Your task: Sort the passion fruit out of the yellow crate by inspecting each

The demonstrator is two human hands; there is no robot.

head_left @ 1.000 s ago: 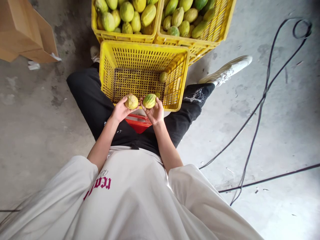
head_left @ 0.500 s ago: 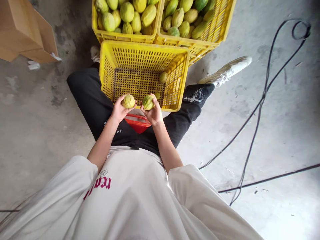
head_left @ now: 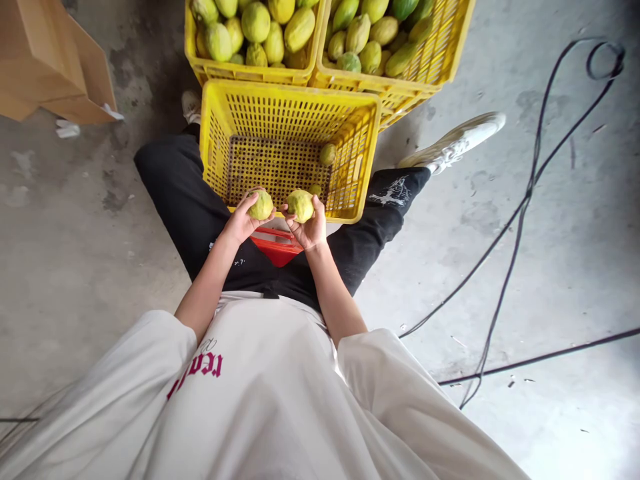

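My left hand (head_left: 242, 221) is closed around a small yellow-green melon (head_left: 261, 205). In my right hand (head_left: 311, 228) sits a second yellow-green melon (head_left: 300, 206), with my thumb along its right side and fingers beneath. Both fruits are held side by side, a little apart, over the near rim of a yellow plastic crate (head_left: 280, 95) that stands between my legs. Inside that crate one small melon (head_left: 327, 155) lies by the right wall. Another fruit (head_left: 315, 190) shows near the front, partly hidden by my right hand and its melon.
Two yellow crates full of melons stand behind, one at left (head_left: 250, 72) and one at right (head_left: 453, 47). A cardboard box (head_left: 55, 60) is at the upper left. Black cable (head_left: 525, 193) loops over the concrete floor on the right. Something red (head_left: 276, 248) shows between my legs.
Both melons have been turned in my fingers, so different sides face up; the right one now shows a paler yellow face. My hands stay almost in place.
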